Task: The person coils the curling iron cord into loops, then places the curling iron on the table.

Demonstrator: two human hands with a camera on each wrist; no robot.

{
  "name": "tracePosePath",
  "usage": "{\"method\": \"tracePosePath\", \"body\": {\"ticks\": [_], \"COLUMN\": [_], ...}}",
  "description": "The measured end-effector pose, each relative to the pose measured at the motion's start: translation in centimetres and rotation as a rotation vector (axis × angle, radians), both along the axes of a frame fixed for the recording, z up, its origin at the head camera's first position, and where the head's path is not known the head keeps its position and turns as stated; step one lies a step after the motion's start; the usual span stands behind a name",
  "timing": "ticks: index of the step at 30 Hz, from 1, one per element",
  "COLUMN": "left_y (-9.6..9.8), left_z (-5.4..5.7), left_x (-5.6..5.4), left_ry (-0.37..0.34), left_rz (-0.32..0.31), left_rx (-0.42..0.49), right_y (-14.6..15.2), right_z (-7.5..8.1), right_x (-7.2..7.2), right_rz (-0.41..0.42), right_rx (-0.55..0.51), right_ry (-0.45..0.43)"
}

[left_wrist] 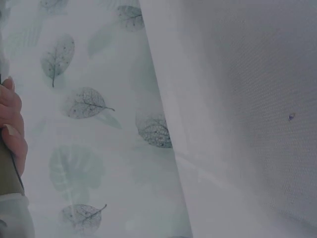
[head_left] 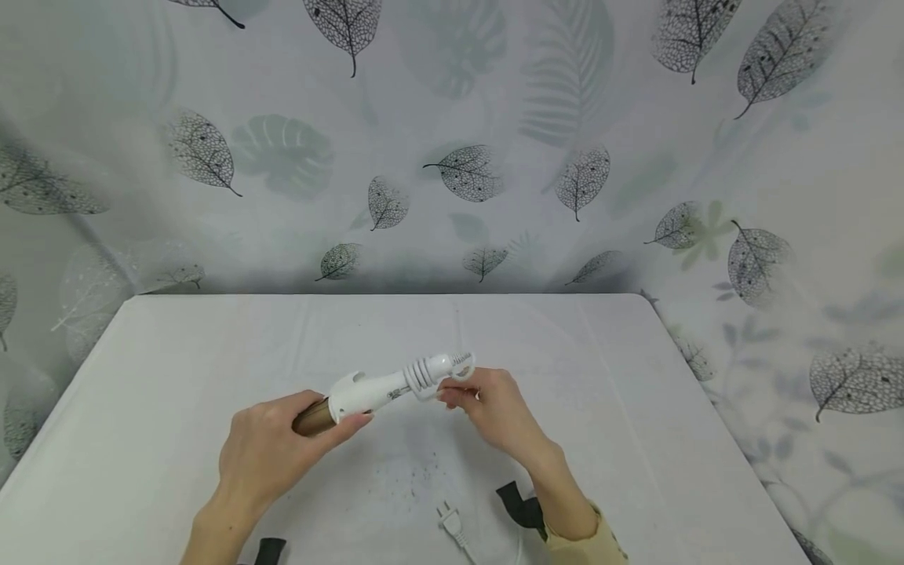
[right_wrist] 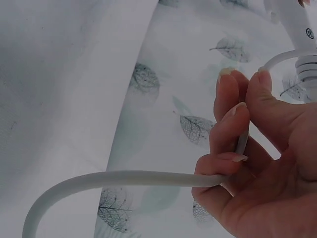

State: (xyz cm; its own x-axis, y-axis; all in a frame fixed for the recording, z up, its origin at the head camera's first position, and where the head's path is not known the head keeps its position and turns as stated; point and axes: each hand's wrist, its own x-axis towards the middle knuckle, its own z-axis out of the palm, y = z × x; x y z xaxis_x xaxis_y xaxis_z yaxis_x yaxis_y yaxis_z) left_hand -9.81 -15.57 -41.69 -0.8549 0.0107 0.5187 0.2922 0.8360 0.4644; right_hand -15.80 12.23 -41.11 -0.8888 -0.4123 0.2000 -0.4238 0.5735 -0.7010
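Above the desk (head_left: 565, 337), at the frame's lower centre, the left hand (head_left: 264, 447) gripped the hair iron (head_left: 367, 390) by its brown end (head_left: 314, 420) while the right hand (head_left: 497, 410) pinched the cord (right_wrist: 143, 178), where light, even tension seemed best for snug coils (head_left: 422, 378).

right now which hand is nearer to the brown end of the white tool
Left. The left hand grips the brown end itself; the right hand is farther off, near the opposite end of the white tool, holding its cord.
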Motion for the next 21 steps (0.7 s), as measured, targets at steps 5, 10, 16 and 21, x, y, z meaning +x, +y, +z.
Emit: {"method": "tracePosePath", "body": {"ticks": [5, 10, 16, 21], "left_y": [-0.12, -0.03, 0.14, 0.10], "left_z": [-0.21, -0.44, -0.53, -0.42], "left_x": [0.03, 0.14, 0.25, 0.37], "left_ry": [0.038, 0.020, 0.009, -0.026], "left_rz": [-0.057, -0.115, -0.208, -0.234], "left_rx": [-0.021, -0.023, -0.009, -0.033], "right_y": [-0.18, -0.12, 0.09, 0.08], "right_z": [0.02, -0.23, -0.57, -0.42], "right_x": [0.05, 0.01, -0.29, -0.36], "right_rz": [-0.099, -0.096, -0.034, -0.064], "right_rx": [0.026, 0.009, -0.054, -0.084], "right_ry": [-0.008, 0.029, 0.120, 0.106]}}
